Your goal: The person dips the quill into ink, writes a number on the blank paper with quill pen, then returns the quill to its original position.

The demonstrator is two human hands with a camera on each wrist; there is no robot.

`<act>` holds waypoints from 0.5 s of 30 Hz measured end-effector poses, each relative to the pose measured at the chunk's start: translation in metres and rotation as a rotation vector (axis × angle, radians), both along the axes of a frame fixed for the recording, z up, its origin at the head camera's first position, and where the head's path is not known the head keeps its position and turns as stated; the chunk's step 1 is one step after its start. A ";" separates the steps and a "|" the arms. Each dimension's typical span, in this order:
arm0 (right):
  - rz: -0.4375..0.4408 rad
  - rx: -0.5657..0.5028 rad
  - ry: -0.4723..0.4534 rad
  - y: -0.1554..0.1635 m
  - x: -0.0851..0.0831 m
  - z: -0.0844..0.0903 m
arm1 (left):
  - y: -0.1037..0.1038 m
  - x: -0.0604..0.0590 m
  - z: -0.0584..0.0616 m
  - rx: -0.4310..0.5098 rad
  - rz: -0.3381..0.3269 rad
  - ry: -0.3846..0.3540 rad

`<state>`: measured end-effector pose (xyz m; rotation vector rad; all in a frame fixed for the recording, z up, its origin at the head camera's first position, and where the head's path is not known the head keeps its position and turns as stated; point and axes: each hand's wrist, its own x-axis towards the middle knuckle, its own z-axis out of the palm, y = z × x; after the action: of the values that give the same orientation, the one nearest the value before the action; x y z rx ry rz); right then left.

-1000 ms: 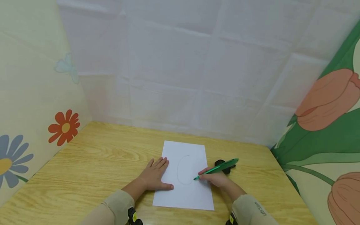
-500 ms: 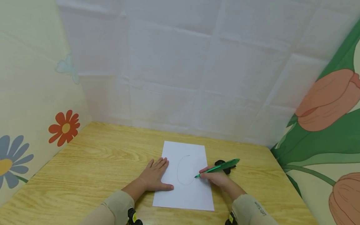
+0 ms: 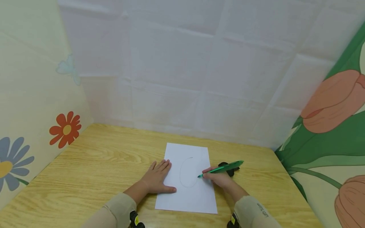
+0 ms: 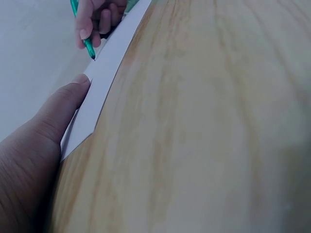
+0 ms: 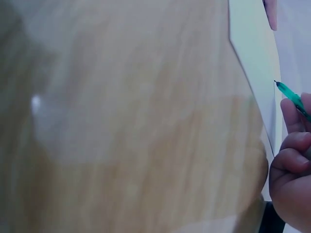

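Note:
A white sheet of paper point(image 3: 188, 193) lies on the wooden table point(image 3: 94, 164) with a thin curved pencil-like line point(image 3: 182, 172) drawn on it. My left hand point(image 3: 157, 178) lies flat with straight fingers on the sheet's left edge, its thumb point(image 4: 65, 104) on the paper point(image 4: 109, 63). My right hand point(image 3: 218, 179) pinches a green pen point(image 3: 223, 168), tip down on the paper at the right end of the curve. The pen point(image 4: 82, 36) and pinching fingers point(image 4: 99, 17) show in the left wrist view; the pen tip point(image 5: 286, 91) shows in the right wrist view beside the paper point(image 5: 252, 46).
A small black object point(image 3: 228, 169) lies on the table just behind my right hand. Walls close in the table: a flower-patterned one point(image 3: 34, 104) on the left, white sheeting point(image 3: 185, 69) at the back, a tulip-patterned one point(image 3: 330, 126) on the right.
The pen tip has moved slightly up and to the right along the paper, lengthening the curve at its lower right. My left hand has stayed in place.

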<state>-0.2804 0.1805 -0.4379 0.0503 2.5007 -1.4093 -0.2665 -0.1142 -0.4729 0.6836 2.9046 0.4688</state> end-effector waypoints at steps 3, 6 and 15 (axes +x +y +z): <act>-0.009 0.004 0.001 -0.001 -0.001 0.000 | 0.000 0.000 0.000 -0.003 0.001 0.001; -0.010 0.003 0.011 -0.002 -0.002 -0.001 | 0.001 0.002 0.001 0.004 -0.001 0.001; -0.029 0.018 0.013 -0.004 -0.002 -0.001 | 0.000 0.003 0.002 0.005 -0.007 0.006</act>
<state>-0.2824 0.1770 -0.4390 0.0816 2.5329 -1.4034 -0.2639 -0.1142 -0.4709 0.6974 2.9065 0.4741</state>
